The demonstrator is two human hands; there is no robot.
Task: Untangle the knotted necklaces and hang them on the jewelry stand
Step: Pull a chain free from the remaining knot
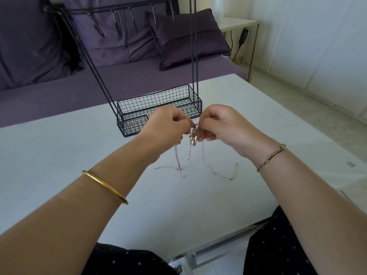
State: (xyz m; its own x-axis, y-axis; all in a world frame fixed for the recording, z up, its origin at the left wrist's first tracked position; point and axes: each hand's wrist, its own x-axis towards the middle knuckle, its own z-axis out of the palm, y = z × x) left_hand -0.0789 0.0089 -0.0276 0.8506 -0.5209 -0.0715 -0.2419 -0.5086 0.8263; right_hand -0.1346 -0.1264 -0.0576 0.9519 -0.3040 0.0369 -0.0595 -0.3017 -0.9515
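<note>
Held the knotted necklaces lifted above the surface, with ends trailing on it, just before the stand. Pinched the knot from both sides, with fingers of left hand and right hand clamped on chain. Best teased loose gently, likely, never yanked tight.

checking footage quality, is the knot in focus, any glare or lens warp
Head view: soft even daylight, no glare on the table; the knot between left hand and right hand is slightly blurred; wide-angle warp makes the jewelry stand uprights lean.
</note>
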